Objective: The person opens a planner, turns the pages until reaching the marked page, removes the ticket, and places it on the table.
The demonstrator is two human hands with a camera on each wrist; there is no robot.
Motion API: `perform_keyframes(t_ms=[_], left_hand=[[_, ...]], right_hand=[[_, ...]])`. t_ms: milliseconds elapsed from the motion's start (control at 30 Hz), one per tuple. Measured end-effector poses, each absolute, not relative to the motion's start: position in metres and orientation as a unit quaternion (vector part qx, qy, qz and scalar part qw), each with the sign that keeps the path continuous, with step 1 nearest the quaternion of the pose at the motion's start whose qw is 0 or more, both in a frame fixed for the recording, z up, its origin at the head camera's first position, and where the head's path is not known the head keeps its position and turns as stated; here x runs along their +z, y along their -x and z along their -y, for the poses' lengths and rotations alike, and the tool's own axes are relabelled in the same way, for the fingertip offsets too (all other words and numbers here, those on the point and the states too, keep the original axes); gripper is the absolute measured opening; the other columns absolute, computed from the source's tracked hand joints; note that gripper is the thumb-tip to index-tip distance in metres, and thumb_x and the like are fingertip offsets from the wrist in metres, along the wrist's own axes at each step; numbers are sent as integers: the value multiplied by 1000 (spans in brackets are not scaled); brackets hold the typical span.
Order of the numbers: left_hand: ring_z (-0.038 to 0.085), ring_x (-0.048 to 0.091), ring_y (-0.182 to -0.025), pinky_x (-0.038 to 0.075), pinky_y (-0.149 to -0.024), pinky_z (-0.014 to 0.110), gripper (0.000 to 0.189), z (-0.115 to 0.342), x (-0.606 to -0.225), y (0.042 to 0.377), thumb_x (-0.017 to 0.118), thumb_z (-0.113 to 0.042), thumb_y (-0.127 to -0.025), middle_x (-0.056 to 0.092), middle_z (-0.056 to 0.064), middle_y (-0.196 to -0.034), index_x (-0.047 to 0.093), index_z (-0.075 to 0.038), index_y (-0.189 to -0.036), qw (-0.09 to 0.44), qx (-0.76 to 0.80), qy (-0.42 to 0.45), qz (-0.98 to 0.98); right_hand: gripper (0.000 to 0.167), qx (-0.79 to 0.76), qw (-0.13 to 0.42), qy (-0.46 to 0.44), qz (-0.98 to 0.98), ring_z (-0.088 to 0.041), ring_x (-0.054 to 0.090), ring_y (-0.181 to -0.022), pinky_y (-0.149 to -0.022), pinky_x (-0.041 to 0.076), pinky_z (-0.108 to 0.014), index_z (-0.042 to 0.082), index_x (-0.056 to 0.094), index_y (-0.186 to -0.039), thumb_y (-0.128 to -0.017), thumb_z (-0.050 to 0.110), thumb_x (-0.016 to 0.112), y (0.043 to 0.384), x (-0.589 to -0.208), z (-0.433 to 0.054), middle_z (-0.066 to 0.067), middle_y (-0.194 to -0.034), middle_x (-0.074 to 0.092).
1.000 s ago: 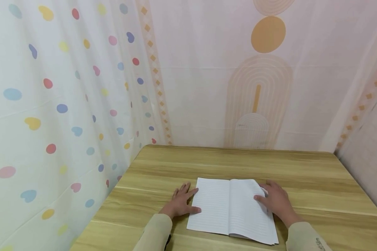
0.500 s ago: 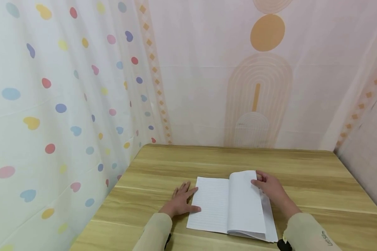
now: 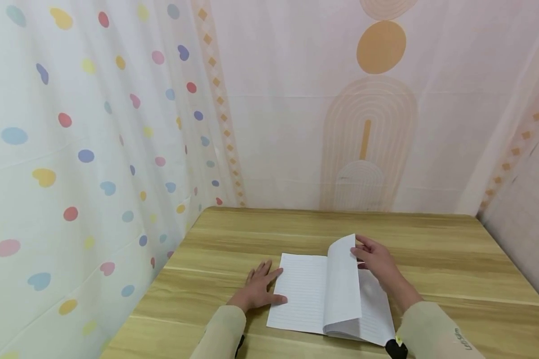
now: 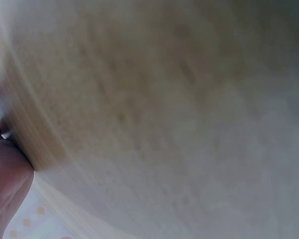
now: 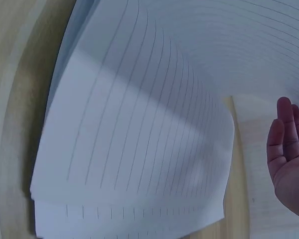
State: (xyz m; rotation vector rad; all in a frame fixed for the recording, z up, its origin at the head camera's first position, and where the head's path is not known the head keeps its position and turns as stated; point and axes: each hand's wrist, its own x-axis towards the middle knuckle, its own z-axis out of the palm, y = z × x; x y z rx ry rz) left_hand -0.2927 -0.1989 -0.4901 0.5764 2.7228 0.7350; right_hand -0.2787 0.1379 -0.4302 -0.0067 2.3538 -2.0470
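An open notebook [image 3: 301,294] with lined white pages lies on the wooden table. My left hand [image 3: 260,289] rests flat at its left edge, fingers spread, with thumb and forefinger touching the left page. Between thumb and fingers my right hand [image 3: 378,259] pinches the upper outer corner of a raised page [image 3: 343,281], which stands curved over the right half. Under it shows another lined page [image 5: 139,129], seen close in the right wrist view. In the left wrist view only part of my left hand [image 4: 10,181] appears, beside a blurred table surface.
The wooden table [image 3: 224,234] extends beyond the notebook on every visible side. A dotted curtain [image 3: 94,174] hangs at the left, and a patterned curtain [image 3: 278,124] stands behind the table's far edge.
My right hand has lifted a page from the right side and carried it up and leftward, uncovering the page beneath. The left hand has stayed in place.
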Motion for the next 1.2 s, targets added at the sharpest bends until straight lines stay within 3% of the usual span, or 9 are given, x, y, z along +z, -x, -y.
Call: perform_keyframes(t_ms=[167,333,500,633,767,833,967,1033,1200], left_hand=[[40,3,-150,-1,-118,58,88,199,-492,294,74,-50,-85,10,22,-163,36,-11,-154,131,256,-198,-937],[41,5,-150,0,-118,58,89,198,-491,293,76,-47,-84,12,23,-162,37,-7,-153,126,264,-200,-935],[40,5,-150,1,-118,58,89,198,-492,293,77,-47,-84,13,23,-162,37,-7,-153,124,265,-198,-935],[40,6,-150,2,-118,58,86,198,-491,293,74,-46,-86,14,23,-162,38,-6,-152,123,272,-197,-934],[41,9,-149,3,-118,59,64,199,-492,294,59,-36,-99,18,24,-161,41,-3,-150,109,294,-200,-928],[43,10,-149,3,-117,60,53,199,-493,296,46,-30,-105,20,25,-160,43,-1,-148,99,305,-199,-926],[44,10,-148,1,-117,61,51,199,-494,297,29,-29,-110,22,27,-159,44,3,-147,91,328,-194,-920],[43,9,-149,1,-117,60,55,198,-493,297,33,-36,-109,20,26,-160,41,2,-149,96,325,-191,-921],[41,8,-149,3,-118,59,79,199,-491,295,67,-45,-93,17,24,-161,36,-3,-152,109,286,-199,-931]], right_hand=[[53,-683,21,15,-730,-13,65,-86,-77,56,-28,-6,38,-149,-100,8,55,276,-430,-125,-25,-126,60],[52,-684,21,40,-728,-20,65,-100,-88,56,-37,-5,38,-149,-102,9,54,271,-438,-111,-27,-130,57],[50,-590,-9,100,-801,-33,56,-125,-103,45,-48,-3,47,-145,-102,20,58,264,-454,-98,-20,-134,60],[49,-416,-43,184,-889,-38,51,-130,-110,31,-60,4,58,-138,-96,30,65,256,-471,-92,-14,-132,62],[53,-239,-50,262,-934,-42,44,-134,-109,19,-71,8,64,-131,-89,40,70,249,-484,-92,-16,-137,58],[53,-198,-36,271,-942,-41,41,-137,-109,17,-71,11,66,-130,-87,43,71,246,-487,-92,-16,-139,56],[52,-176,-19,272,-946,-41,39,-138,-109,17,-71,13,67,-129,-87,44,70,244,-490,-92,-15,-142,53],[52,-181,-16,272,-945,-41,39,-138,-109,17,-71,13,67,-129,-88,44,70,244,-490,-92,-16,-142,53],[53,-198,-14,273,-941,-43,38,-138,-109,20,-70,10,65,-130,-88,42,70,244,-491,-93,-17,-143,51]])
